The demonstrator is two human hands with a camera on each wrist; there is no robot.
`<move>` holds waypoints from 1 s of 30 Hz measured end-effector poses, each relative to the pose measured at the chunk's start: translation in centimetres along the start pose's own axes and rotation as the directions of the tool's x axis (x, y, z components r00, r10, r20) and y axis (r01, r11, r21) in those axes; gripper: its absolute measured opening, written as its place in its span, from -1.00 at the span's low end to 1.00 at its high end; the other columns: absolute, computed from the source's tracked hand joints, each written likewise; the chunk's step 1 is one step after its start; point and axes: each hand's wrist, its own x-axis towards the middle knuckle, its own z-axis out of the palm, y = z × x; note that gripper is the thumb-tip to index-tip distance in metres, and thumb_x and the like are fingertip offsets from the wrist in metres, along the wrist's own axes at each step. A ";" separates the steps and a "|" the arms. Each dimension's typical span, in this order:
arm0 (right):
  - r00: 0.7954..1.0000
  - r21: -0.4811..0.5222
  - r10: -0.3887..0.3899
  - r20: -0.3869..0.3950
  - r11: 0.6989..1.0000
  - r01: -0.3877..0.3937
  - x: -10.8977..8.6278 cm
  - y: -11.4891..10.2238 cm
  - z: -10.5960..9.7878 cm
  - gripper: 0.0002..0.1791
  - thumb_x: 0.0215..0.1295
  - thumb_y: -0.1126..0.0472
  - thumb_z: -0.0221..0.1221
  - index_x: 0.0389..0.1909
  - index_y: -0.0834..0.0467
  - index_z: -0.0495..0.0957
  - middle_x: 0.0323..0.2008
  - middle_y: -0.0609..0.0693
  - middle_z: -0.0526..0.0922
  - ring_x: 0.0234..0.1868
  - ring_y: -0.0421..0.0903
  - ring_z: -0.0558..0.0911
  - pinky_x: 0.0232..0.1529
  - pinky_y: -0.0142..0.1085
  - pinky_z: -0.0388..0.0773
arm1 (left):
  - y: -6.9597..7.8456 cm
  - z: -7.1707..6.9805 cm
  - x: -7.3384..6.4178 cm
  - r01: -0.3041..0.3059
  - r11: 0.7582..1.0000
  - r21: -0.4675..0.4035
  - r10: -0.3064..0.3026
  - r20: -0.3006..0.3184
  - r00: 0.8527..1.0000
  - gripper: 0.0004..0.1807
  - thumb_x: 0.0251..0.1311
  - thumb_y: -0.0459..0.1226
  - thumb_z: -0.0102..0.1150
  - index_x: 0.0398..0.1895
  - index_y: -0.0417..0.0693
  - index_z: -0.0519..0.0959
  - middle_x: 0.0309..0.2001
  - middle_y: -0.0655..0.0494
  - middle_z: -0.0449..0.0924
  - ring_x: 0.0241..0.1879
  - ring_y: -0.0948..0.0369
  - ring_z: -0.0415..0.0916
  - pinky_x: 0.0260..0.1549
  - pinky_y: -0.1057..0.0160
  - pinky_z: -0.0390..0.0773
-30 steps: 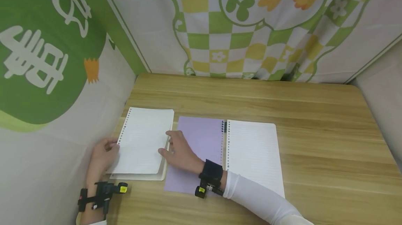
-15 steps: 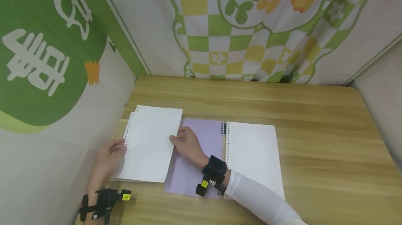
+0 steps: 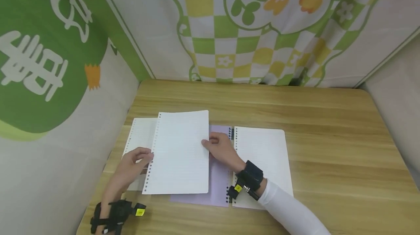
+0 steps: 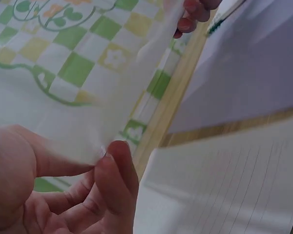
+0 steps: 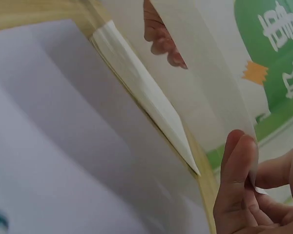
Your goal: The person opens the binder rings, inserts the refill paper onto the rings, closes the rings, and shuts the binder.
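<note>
A white loose-leaf sheet (image 3: 180, 154) with punched holes down its left edge is held up by both hands. My left hand (image 3: 132, 164) pinches the holed edge between thumb and fingers; the left wrist view shows that pinch on the thin sheet (image 4: 102, 97). On the opposite edge, my right hand (image 3: 224, 151) grips the paper, its thumb in front. Behind the raised sheet lie more lined loose-leaf pages (image 3: 141, 133), partly covered. The purple notebook cover (image 3: 218, 195) lies flat beneath the sheet's right part, joined by a dark binding (image 3: 232, 133) to lined pages (image 3: 262, 140).
The wooden table (image 3: 328, 154) extends behind and to the right of the notebook. A white and green wall cloth (image 3: 111, 100) borders the left side, and a checked curtain (image 3: 229, 45) hangs at the back. Wrist cameras (image 3: 119, 213) are strapped on both arms.
Both hands have lifted the white sheet off the left pages and carried it rightward, partly over the purple cover. The right hand, first beside the sheet's edge, now grips it.
</note>
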 end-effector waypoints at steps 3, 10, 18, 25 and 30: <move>1.000 -0.017 -0.001 -0.011 1.000 0.000 -0.8 0.3 -2.1 -0.77 0.56 0.10 0.22 -0.11 0.19 0.74 -0.56 -0.06 0.71 -0.58 -0.09 0.59 -0.55 -0.40 0.39 | 0.9 1.5 0.3 -0.023 0.999 -0.041 0.024 0.018 1.000 -0.60 0.59 -0.19 0.16 0.26 -0.34 0.54 0.04 -0.17 0.70 -0.10 0.15 0.66 -0.19 0.23 0.77; 0.999 -0.045 0.021 -0.048 0.999 -0.023 -2.9 1.4 -6.6 -0.77 0.55 0.15 0.25 -0.12 0.26 0.74 -0.51 0.00 0.76 -0.57 -0.10 0.64 -0.49 -0.34 0.54 | 2.9 5.3 1.1 -0.005 0.990 -0.141 0.013 0.058 0.998 -0.66 0.52 -0.24 0.25 0.17 -0.32 0.62 -0.09 -0.07 0.78 -0.21 0.16 0.70 -0.27 0.28 0.75; 0.991 -0.048 0.084 -0.100 0.995 -0.089 -5.8 3.3 -11.4 -0.72 0.54 0.11 0.27 -0.18 0.29 0.69 -0.52 -0.02 0.69 -0.47 -0.09 0.60 -0.41 -0.33 0.54 | 5.0 10.0 1.2 -0.012 0.980 -0.197 0.040 0.139 0.989 -0.78 0.46 -0.28 0.31 0.00 -0.28 0.68 -0.28 -0.01 0.79 -0.35 0.17 0.72 -0.33 0.27 0.74; 0.985 -0.073 0.109 -0.136 0.990 -0.120 -8.4 5.2 -14.5 -0.69 0.55 0.08 0.28 -0.19 0.29 0.66 -0.51 -0.01 0.63 -0.39 -0.05 0.58 -0.34 -0.33 0.52 | 6.0 13.5 1.2 -0.078 0.972 -0.223 0.127 0.213 0.969 -0.79 0.45 -0.29 0.31 -0.04 -0.31 0.68 -0.30 -0.03 0.79 -0.43 0.19 0.71 -0.35 0.20 0.77; 0.977 -0.049 0.155 -0.145 0.985 -0.164 -9.8 6.4 -16.0 -0.64 0.56 0.02 0.26 -0.20 0.29 0.62 -0.48 -0.01 0.55 -0.32 -0.05 0.53 -0.31 -0.33 0.46 | 6.4 15.5 1.1 -0.116 0.963 -0.243 0.180 0.258 0.949 -0.77 0.45 -0.28 0.30 -0.02 -0.32 0.66 -0.30 -0.02 0.78 -0.46 0.21 0.70 -0.39 0.24 0.76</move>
